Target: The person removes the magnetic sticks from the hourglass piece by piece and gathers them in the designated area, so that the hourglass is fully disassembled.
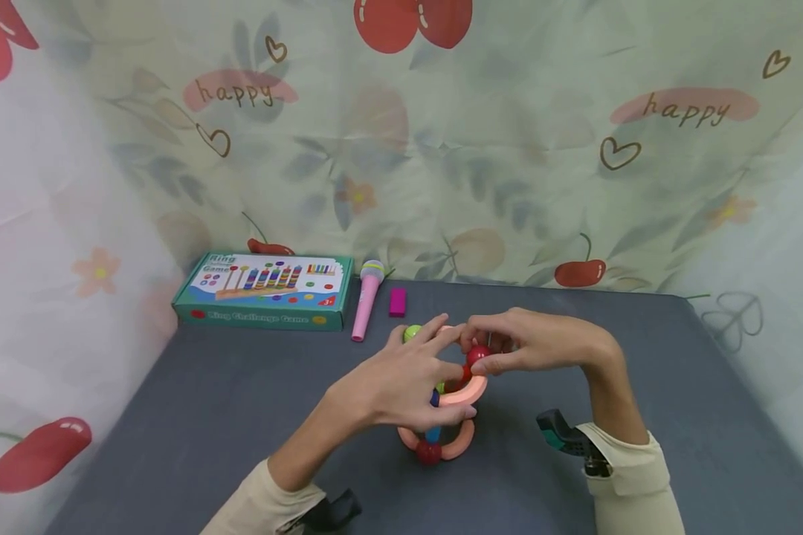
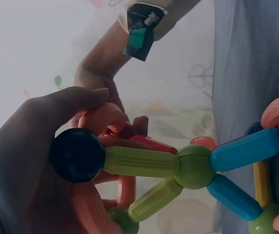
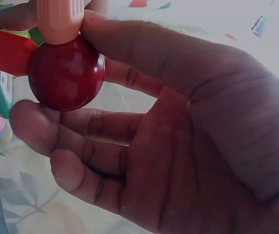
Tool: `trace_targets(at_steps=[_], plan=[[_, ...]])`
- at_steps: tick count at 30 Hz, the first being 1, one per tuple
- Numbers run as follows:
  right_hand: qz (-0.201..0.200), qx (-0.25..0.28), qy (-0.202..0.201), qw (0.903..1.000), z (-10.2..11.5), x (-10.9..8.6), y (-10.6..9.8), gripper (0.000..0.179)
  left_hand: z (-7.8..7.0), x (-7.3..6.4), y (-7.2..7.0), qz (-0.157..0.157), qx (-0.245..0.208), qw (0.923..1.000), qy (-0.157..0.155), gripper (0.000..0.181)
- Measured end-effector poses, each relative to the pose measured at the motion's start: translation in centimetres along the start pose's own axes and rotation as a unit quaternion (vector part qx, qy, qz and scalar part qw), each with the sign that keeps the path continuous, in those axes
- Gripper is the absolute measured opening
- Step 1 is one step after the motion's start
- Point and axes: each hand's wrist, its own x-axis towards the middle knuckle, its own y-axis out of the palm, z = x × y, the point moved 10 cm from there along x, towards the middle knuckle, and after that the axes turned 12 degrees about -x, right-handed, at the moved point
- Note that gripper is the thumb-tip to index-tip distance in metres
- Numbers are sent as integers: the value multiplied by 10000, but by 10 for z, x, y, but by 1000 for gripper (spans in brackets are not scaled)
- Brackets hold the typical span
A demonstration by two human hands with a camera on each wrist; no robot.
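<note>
A toy structure (image 1: 444,416) of coloured rods and balls stands on the dark grey table (image 1: 207,416). It has peach curved pieces, a blue rod and a red ball (image 1: 429,452) at its base. My left hand (image 1: 401,383) grips its upper part. In the left wrist view its thumb and fingers curl round a dark blue ball (image 2: 77,155) joined to a green rod (image 2: 140,162) and a green ball (image 2: 194,166). My right hand (image 1: 535,345) pinches a red ball (image 1: 478,355) at the top; the right wrist view shows this ball (image 3: 66,73) between thumb and forefinger, under a peach rod (image 3: 59,19).
A green ring-game box (image 1: 264,290) lies at the back left of the table. Beside it are a pink toy microphone (image 1: 368,297) and a small magenta block (image 1: 398,302). A patterned cloth (image 1: 508,148) closes in the back and both sides.
</note>
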Motion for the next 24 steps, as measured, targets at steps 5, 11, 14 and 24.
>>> trace_targets(at_steps=[5, 11, 14, 24], plan=[[-22, 127, 10, 9999, 0, -2, 4, 17, -2, 0, 2, 142, -68, 9999, 69, 33], [-226, 80, -45, 9997, 3, -8, 5, 17, -5, -3, 4, 155, -171, 9997, -7, 34], [-319, 8, -29, 9995, 4, -8, 4, 17, -6, -4, 2, 47, -17, 10000, -17, 35], [-454, -81, 57, 9989, -1, -5, 0, 15, 0, -1, 4, 52, 88, 9998, -141, 38]])
